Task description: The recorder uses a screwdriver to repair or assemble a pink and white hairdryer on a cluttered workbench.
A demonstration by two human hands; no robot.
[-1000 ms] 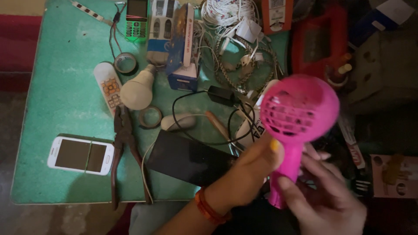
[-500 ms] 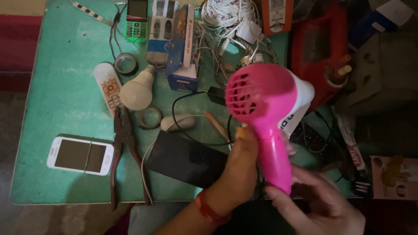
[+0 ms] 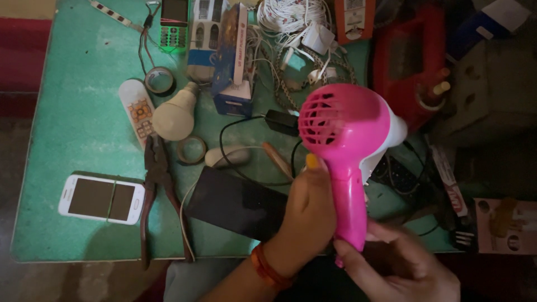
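A pink hair dryer [image 3: 344, 131] with a grilled back and a white front stands upright over the near right of the green table [image 3: 84, 112]. My left hand [image 3: 305, 215] grips the upper part of its handle, thumb up along the pink stem. My right hand [image 3: 394, 265] pinches the bottom end of the handle from below. Just left of my left hand a black slab-shaped device [image 3: 235, 204] lies flat on the table.
A white phone [image 3: 100, 198], pliers [image 3: 159, 187], a light bulb [image 3: 173, 117], a small remote [image 3: 137, 109], tape rolls [image 3: 159, 81], a blue box [image 3: 232, 56] and tangled white cables [image 3: 291, 22] lie on the table. A red object [image 3: 408, 61] sits at the right.
The hair dryer has shifted left from the far right and turned more upright. My right hand has slid down to the handle's bottom end.
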